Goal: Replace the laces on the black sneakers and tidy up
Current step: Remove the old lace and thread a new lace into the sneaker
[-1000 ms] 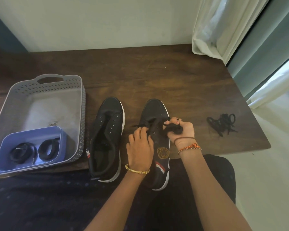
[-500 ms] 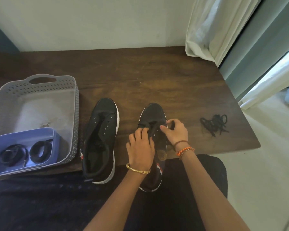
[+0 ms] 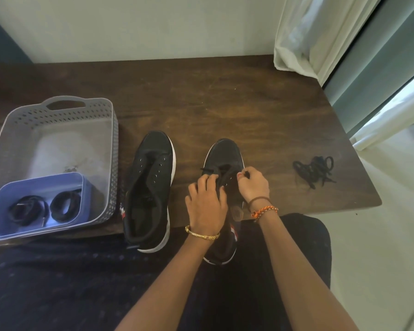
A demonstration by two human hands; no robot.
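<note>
Pinching lace (image 3: 221, 174) w/ both hands; sneaker (image 3: 226, 158) badge (image 3: 237, 213) unreadable.

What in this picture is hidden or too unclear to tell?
All in the head view:
- How far the right sneaker is laced: the left hand and right hand cover its eyelets.
- How many laces form the loose pile: too tangled.
- The blue tub's near corner: cut off by the left edge.
</note>
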